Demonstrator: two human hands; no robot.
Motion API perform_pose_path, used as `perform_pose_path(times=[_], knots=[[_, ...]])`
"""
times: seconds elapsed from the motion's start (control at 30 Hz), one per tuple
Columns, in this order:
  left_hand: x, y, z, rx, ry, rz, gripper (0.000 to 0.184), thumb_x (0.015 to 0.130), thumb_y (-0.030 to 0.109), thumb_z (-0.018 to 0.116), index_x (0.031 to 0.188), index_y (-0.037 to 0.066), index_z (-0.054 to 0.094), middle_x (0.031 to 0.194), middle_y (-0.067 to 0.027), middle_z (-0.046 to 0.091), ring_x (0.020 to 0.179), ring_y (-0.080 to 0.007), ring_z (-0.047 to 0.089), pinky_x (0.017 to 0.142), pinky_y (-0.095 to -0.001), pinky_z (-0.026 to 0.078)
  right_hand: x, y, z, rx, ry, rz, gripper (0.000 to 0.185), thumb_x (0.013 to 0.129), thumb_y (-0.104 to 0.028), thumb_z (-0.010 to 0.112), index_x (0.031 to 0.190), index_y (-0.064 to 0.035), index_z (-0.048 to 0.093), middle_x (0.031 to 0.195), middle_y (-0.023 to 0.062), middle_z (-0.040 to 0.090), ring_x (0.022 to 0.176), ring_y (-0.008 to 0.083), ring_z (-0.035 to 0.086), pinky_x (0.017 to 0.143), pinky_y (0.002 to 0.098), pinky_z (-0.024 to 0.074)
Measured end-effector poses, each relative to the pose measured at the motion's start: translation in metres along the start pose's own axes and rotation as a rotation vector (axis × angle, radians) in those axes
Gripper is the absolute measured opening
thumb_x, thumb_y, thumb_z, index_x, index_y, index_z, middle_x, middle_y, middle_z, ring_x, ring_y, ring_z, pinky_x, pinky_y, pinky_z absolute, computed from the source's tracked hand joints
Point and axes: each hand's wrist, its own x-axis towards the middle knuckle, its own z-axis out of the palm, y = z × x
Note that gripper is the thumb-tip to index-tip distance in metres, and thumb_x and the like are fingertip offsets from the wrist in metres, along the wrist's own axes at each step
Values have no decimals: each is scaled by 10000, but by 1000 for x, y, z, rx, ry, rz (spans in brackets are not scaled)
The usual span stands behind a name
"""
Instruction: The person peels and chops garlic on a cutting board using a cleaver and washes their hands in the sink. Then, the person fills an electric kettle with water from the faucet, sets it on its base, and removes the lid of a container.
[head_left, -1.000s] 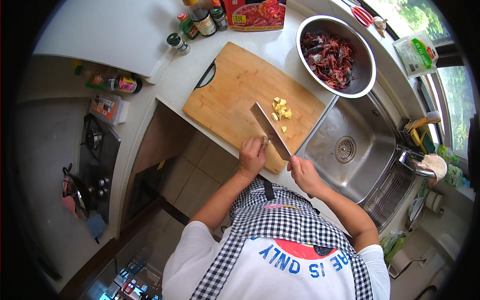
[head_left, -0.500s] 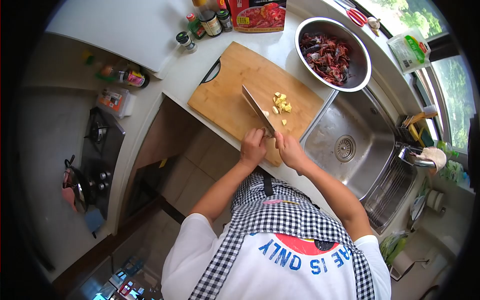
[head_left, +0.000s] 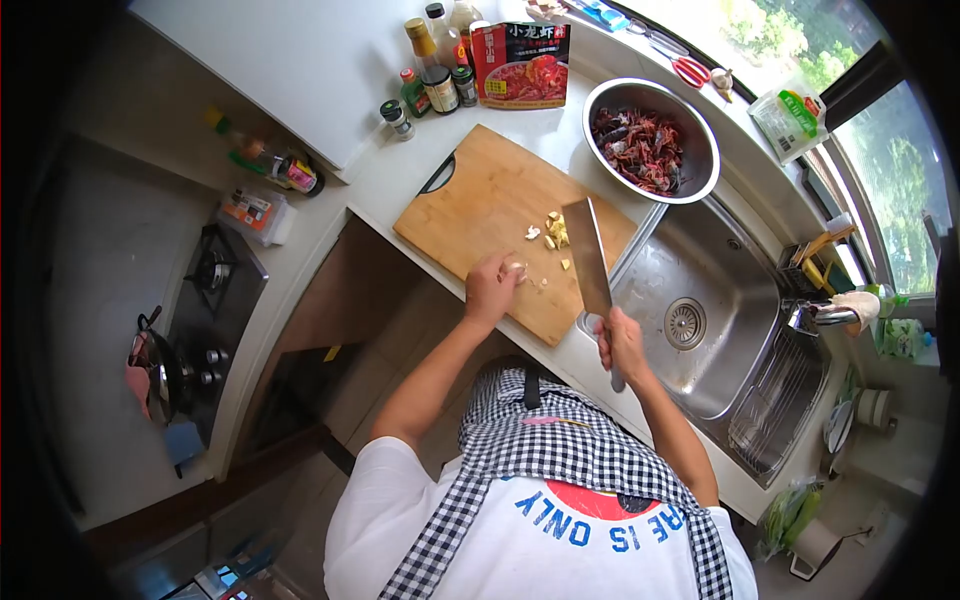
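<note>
My right hand is wrapped around the handle of a kitchen cleaver, its broad blade pointing away from me over the right part of the wooden cutting board. At the board's near edge, my left hand has its fingertips closed on a garlic clove. Small bits lie on the wood beside that clove. Farther up the board are white garlic pieces and a small heap of yellowish ginger pieces, partly behind the blade.
A steel bowl of crayfish stands at the back right, by the sink. Seasoning bottles and a red packet line the back of the counter. Farther left is a gas stove.
The cleaver has moved right, away from my left hand, and its blade now shows broadside. My left hand has shifted slightly left. The camera view has shifted too.
</note>
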Motion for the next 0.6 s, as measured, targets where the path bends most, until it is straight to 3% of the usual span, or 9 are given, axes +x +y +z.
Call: perform_pose_path(times=[0.13,0.23,0.53,0.6], knots=[[49,12,-2,13,-153,-50,338,706,62,743,1020,9,631,833,-117,626,707,-234,603,643,-323,486,-32,2,-16,-54,14,-4,483,1017,-416,308,812,-32,517,499,0,421,339,80,375,316,228,312],[75,12,19,168,-177,95,285,707,77,743,964,24,631,868,-129,636,779,-277,619,685,-364,489,-52,5,-18,-70,20,-2,475,1020,-404,307,812,-33,519,500,-2,423,345,77,375,326,226,309],[94,-7,28,238,-312,191,69,781,20,608,801,15,542,831,-169,589,818,-357,575,711,-416,471,-79,19,-26,-97,81,-13,477,1015,-404,329,809,-28,538,502,-3,432,352,71,377,334,224,297],[87,-4,21,86,-260,184,82,785,34,622,819,15,549,786,-120,596,738,-262,586,647,-356,469,-82,21,-28,-132,91,-18,533,1003,-476,314,825,-26,535,492,3,427,348,80,385,327,224,299]])
